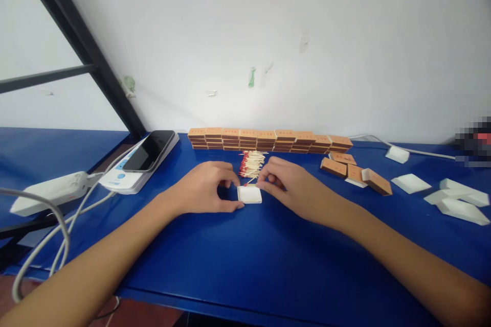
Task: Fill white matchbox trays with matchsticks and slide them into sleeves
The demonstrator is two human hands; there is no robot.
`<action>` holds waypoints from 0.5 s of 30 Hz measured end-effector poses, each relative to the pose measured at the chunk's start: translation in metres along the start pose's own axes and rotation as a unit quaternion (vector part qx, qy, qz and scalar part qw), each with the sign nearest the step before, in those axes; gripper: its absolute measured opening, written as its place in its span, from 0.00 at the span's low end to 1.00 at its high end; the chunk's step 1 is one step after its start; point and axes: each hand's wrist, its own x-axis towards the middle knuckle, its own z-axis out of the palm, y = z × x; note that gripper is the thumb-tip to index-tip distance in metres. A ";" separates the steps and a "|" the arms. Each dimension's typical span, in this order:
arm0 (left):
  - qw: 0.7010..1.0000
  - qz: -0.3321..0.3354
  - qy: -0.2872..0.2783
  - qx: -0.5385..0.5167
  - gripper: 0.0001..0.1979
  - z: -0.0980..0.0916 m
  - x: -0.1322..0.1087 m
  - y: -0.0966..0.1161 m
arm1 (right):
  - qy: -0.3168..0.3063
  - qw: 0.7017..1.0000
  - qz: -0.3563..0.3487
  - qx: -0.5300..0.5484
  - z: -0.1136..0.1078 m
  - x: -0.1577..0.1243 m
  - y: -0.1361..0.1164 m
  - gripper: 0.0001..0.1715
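A small white matchbox tray [249,194] lies on the blue tabletop between my hands. My left hand [207,186] grips its left end, thumb at the near corner and fingers at the far one. Just beyond the tray's right side, my right hand [287,184] pinches a matchstick [252,181], its head pointing left over the tray's far edge. Behind the tray sits a pile of red-headed matches [252,164], their heads to the left. No matches show inside the tray.
A low wall of stacked matchboxes [266,141] runs behind the matches. Loose matchboxes [355,173] and white trays [456,196] are scattered at right. A phone [149,150] rests on a white device [120,178] at left, near a power strip [49,193] and cables [63,225].
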 end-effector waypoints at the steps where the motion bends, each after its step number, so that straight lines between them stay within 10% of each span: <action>1: 1.000 0.001 0.000 0.000 0.16 0.000 0.000 0.000 | -0.006 1.000 -0.001 -0.002 0.001 -0.001 -0.004 0.08; 15: 1.000 -0.003 -0.003 -0.009 0.15 0.000 -0.001 0.002 | 0.014 0.998 -0.027 -0.053 0.016 0.006 0.017 0.08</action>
